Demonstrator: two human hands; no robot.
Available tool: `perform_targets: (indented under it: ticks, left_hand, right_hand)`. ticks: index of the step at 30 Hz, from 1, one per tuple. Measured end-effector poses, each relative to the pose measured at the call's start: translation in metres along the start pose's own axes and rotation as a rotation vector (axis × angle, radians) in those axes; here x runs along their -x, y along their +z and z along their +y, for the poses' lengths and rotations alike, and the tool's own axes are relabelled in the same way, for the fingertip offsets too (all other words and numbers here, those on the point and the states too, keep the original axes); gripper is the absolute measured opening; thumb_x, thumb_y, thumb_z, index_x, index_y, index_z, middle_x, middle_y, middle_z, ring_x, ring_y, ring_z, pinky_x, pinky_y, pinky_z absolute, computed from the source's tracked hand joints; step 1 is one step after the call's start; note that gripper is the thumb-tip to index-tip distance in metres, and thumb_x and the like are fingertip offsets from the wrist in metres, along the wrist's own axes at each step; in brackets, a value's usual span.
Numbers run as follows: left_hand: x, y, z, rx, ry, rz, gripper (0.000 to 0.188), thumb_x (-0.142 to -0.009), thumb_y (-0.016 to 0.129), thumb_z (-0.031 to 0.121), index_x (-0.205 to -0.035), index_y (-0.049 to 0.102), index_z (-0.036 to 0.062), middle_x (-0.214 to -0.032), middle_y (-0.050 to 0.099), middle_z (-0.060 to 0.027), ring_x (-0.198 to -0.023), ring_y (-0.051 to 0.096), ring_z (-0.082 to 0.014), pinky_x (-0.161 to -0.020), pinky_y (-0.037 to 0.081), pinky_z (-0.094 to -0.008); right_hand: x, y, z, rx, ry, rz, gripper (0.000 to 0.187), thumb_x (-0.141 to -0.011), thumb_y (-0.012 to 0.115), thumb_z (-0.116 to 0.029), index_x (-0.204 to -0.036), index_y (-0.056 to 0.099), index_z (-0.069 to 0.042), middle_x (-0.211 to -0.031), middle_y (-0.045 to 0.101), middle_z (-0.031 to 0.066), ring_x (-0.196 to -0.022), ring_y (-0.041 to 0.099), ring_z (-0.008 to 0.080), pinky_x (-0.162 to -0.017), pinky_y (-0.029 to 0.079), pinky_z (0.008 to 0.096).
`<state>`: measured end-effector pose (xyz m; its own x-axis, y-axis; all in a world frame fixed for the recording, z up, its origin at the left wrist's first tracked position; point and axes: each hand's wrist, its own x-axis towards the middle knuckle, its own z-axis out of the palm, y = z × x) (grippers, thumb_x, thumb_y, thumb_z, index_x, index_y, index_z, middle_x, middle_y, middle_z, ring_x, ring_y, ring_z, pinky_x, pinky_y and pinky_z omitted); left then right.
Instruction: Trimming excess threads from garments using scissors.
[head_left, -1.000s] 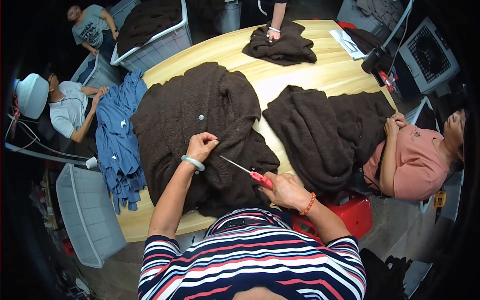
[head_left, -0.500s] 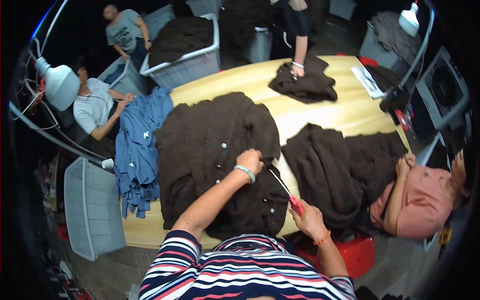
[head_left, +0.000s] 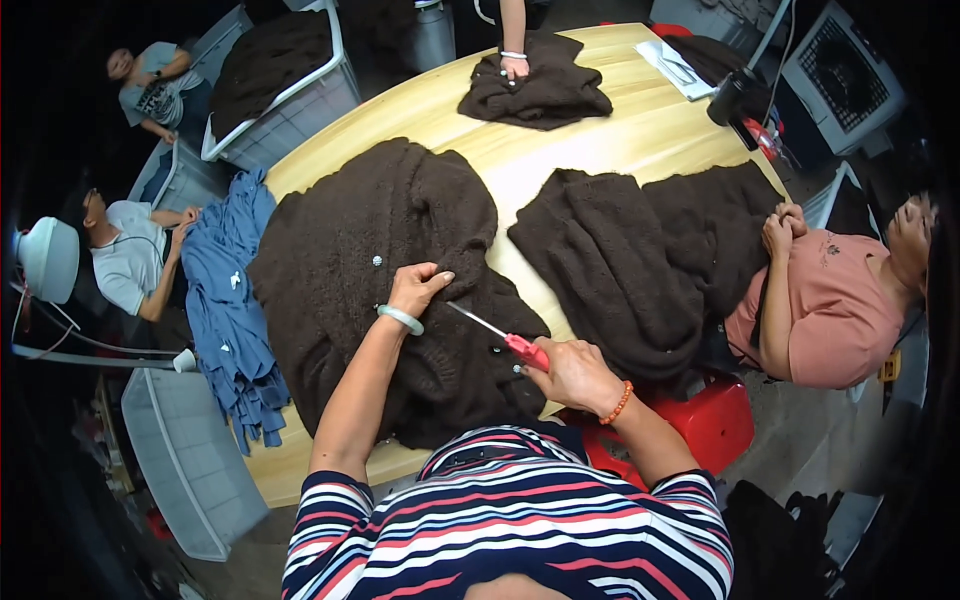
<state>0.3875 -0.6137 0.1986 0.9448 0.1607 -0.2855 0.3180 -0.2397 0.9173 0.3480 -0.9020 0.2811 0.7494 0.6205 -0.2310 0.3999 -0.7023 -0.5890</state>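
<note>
A dark brown knitted cardigan (head_left: pixel 335 225) with pale round buttons (head_left: pixel 377 261) lies spread over the table in front of me. My left hand (head_left: pixel 420 290), wearing a pale green bangle, rests on it with thumb and fingers pinched on the knit. My right hand (head_left: pixel 580 378) is closed around a red-handled tool (head_left: pixel 525 350) with a thin metal shaft. Its tip points left, just below my left fingertips and close to the knit. I cannot make out the exact shape of the tip.
More brown knitwear (head_left: pixel 620 270) lies to the right, before a person in pink (head_left: pixel 840 310). A co-worker's hand (head_left: pixel 514 67) presses a brown garment (head_left: pixel 550 90) at the far side. Blue garments (head_left: pixel 235 290) hang over the left edge, near grey bins (head_left: pixel 190 460). A red stool (head_left: pixel 715 425) stands by my right.
The whole view has shifted, so the table sits further up and left. My right hand has brought the tool's tip closer to my left fingers, its shaft now lying flatter.
</note>
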Motion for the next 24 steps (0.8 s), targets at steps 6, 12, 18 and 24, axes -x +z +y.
perform_targets:
  ticks: [6, 12, 18, 24]
  left_hand:
    - [-0.001, 0.005, 0.001, 0.003, 0.037, 0.014, 0.016, -0.081, 0.071, 0.013, -0.076, 0.064, -0.0002, -0.065, 0.057, 0.0048, -0.061, 0.049, -0.0042, -0.057, 0.042, -0.0233]
    - [-0.018, 0.059, 0.031, -0.938, 0.445, 0.282, 0.059, -0.062, 0.083, 0.037, -0.109, 0.061, 0.0082, -0.099, 0.058, -0.0127, -0.094, 0.058, -0.0301, -0.080, 0.047, -0.0393]
    - [-0.047, 0.089, 0.017, -1.327, 0.395, -0.023, 0.038, -0.071, 0.075, 0.031, -0.099, 0.065, 0.0073, -0.097, 0.058, -0.0123, -0.097, 0.055, -0.0298, -0.080, 0.045, -0.0400]
    - [-0.075, 0.084, -0.015, -0.352, 0.172, -0.044, 0.012, -0.080, 0.066, 0.013, -0.086, 0.071, 0.0038, -0.086, 0.070, -0.0120, -0.082, 0.067, -0.0225, -0.077, 0.052, -0.0316]
  right_hand:
    - [0.004, 0.004, 0.015, -0.085, 0.144, 0.115, 0.026, -0.085, 0.063, -0.026, -0.094, 0.060, -0.002, -0.074, 0.063, 0.0256, -0.074, 0.063, 0.0435, -0.069, 0.050, 0.0504]
    - [0.014, 0.012, 0.023, -0.094, 0.167, 0.096, 0.026, -0.084, 0.064, -0.026, -0.093, 0.060, -0.002, -0.074, 0.063, 0.0257, -0.074, 0.063, 0.0430, -0.069, 0.050, 0.0499]
    - [0.020, 0.013, 0.038, -0.095, 0.238, 0.125, 0.026, -0.086, 0.063, -0.029, -0.093, 0.060, -0.004, -0.075, 0.064, 0.0238, -0.076, 0.063, 0.0430, -0.069, 0.050, 0.0510]
    - [0.024, 0.008, 0.050, -0.109, 0.312, 0.131, 0.026, -0.085, 0.063, -0.029, -0.095, 0.061, -0.005, -0.076, 0.065, 0.0221, -0.076, 0.063, 0.0420, -0.071, 0.050, 0.0503]
